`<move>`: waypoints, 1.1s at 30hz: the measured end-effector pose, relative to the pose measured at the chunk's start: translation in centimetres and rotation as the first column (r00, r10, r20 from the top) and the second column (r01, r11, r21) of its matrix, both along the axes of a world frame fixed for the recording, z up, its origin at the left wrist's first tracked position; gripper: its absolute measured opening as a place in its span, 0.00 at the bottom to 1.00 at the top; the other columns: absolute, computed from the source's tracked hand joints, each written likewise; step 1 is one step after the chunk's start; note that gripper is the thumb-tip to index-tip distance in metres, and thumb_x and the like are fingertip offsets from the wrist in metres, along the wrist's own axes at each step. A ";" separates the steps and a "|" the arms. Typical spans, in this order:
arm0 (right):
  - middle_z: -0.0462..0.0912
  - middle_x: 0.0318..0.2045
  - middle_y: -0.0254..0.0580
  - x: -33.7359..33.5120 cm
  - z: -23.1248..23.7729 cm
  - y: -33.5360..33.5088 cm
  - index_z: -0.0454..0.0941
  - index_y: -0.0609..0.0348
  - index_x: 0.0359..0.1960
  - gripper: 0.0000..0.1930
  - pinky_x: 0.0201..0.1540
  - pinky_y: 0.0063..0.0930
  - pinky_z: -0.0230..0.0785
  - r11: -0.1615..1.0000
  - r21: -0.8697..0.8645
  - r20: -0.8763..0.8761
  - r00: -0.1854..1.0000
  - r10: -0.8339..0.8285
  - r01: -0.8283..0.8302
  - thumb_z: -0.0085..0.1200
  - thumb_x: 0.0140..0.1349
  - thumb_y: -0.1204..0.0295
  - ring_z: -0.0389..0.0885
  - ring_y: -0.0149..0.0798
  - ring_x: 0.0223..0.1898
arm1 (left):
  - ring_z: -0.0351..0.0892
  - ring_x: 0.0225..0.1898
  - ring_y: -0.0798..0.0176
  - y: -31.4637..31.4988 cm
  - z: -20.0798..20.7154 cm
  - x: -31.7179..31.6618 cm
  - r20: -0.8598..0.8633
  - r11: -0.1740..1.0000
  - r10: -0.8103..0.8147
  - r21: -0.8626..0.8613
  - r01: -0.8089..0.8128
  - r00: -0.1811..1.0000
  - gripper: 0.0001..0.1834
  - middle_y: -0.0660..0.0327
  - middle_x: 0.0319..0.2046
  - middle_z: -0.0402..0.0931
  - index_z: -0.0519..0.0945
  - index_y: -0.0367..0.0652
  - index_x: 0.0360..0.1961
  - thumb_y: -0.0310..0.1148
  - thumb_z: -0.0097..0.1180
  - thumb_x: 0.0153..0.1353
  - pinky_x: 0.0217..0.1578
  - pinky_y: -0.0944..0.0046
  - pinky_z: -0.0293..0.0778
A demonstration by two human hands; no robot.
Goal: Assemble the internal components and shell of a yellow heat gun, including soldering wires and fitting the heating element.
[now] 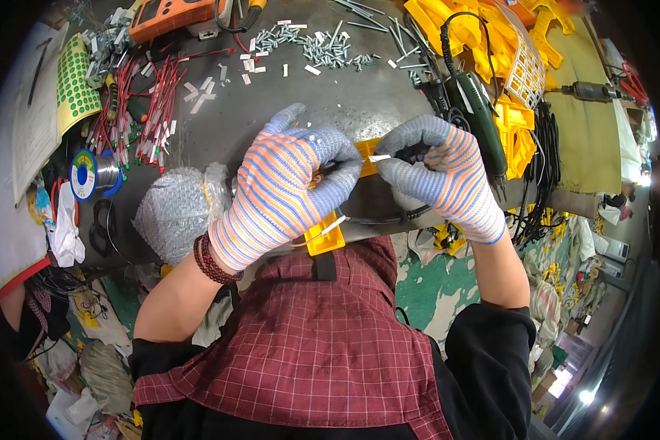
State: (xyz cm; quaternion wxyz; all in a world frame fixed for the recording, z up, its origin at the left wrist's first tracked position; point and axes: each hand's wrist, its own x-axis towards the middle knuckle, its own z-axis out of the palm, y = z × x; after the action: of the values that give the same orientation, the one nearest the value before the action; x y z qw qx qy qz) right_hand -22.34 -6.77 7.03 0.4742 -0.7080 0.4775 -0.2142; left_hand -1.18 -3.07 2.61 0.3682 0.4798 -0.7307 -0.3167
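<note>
Left hand (282, 176): curled over yellow part (331, 243), grip hidden, can't tell | Right hand (447, 172): pinching white tag (378, 158) between the hands | Part: centre, at table's (293, 99) near edge | Advice: brace part firmly; pinch tag lightly, by its end

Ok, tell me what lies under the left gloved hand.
A yellow plastic part shows past the lower edge of the left hand, with a thin white piece running across it. Whatever else the hand covers can't be seen.
</note>
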 end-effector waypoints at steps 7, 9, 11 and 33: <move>0.83 0.30 0.38 -0.1 0.8 -2.3 0.82 0.62 0.35 0.08 0.41 0.23 0.72 0.966 0.153 -0.011 0.977 0.213 -0.209 0.62 0.56 0.71 0.79 0.27 0.33 | 0.79 0.32 0.59 -0.1 0.2 0.3 -0.081 0.983 0.017 0.185 -0.002 0.997 0.11 0.60 0.28 0.77 0.78 0.42 0.34 0.34 0.66 0.53 0.46 0.58 0.73; 0.83 0.30 0.38 0.0 0.7 -2.7 0.82 0.62 0.35 0.08 0.41 0.24 0.71 0.938 0.258 0.040 0.973 0.229 -0.232 0.62 0.56 0.72 0.79 0.28 0.34 | 0.76 0.33 0.63 -0.2 0.7 0.6 -0.103 0.952 0.009 0.305 0.023 0.995 0.17 0.60 0.29 0.74 0.75 0.41 0.35 0.35 0.70 0.50 0.37 0.63 0.72; 0.83 0.30 0.38 0.7 0.4 -2.8 0.82 0.62 0.35 0.07 0.40 0.25 0.71 0.890 0.369 0.125 0.963 0.238 -0.268 0.61 0.56 0.73 0.78 0.27 0.33 | 0.75 0.33 0.64 -0.3 0.7 0.7 -0.132 0.943 -0.007 0.329 0.051 0.991 0.18 0.61 0.29 0.73 0.74 0.41 0.34 0.35 0.70 0.49 0.38 0.63 0.72; 0.82 0.31 0.37 -3.1 -1.5 3.2 0.82 0.62 0.40 0.09 0.38 0.25 0.70 0.981 -0.045 0.047 0.981 -0.186 0.188 0.59 0.60 0.71 0.79 0.28 0.33 | 0.79 0.33 0.58 -0.5 0.1 0.8 -0.124 0.962 -0.114 0.234 0.141 0.986 0.07 0.61 0.26 0.81 0.81 0.40 0.32 0.32 0.61 0.56 0.63 0.52 0.61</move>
State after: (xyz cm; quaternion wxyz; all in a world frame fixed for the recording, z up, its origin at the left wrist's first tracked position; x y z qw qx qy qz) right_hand -25.42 -3.52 5.56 0.4445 -0.6667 0.5263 -0.2844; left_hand -0.42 -3.54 2.76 0.3252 0.4551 -0.6948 -0.4521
